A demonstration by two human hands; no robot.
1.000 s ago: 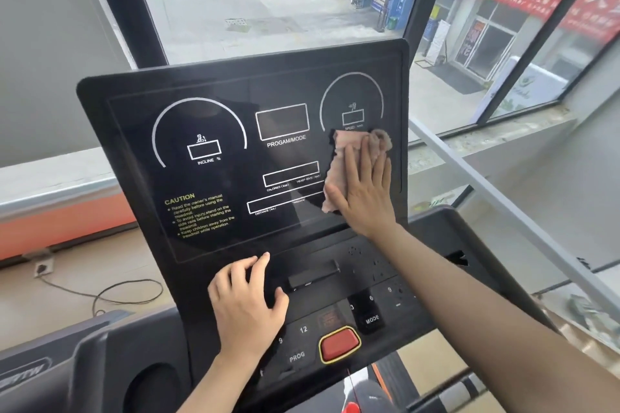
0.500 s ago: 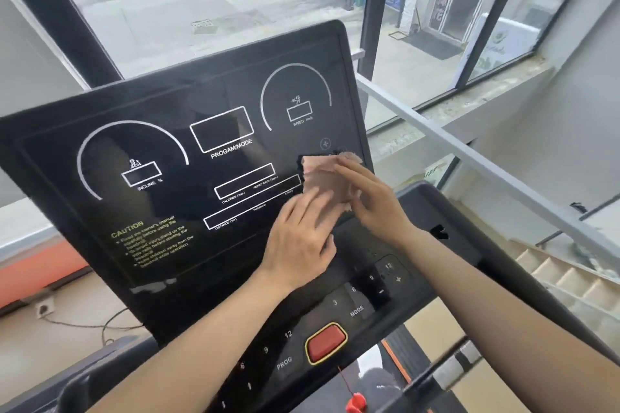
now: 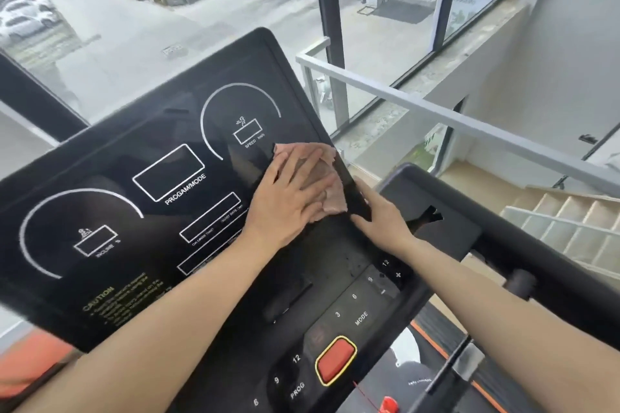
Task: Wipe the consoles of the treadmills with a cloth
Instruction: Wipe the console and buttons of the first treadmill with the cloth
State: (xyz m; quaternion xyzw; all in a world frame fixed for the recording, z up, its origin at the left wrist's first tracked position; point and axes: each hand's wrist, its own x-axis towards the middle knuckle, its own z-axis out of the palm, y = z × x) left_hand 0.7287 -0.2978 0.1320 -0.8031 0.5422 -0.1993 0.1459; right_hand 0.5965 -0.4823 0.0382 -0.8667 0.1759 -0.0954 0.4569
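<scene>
Where the cloth (image 3: 332,204) lies: 3 o'clock on the console (image 3: 161,131), beneath flat fingers.
Left hand (image 3: 288,198): fingers straight, pressing the cloth.
Right hand (image 3: 382,214): grips the console's right edge, 4 o'clock from the cloth.

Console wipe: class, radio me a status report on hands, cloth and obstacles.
Left hand flat on cloth, pressing it to console beside speed dial. Right hand holds console's right edge. Nothing blocking the display.
</scene>
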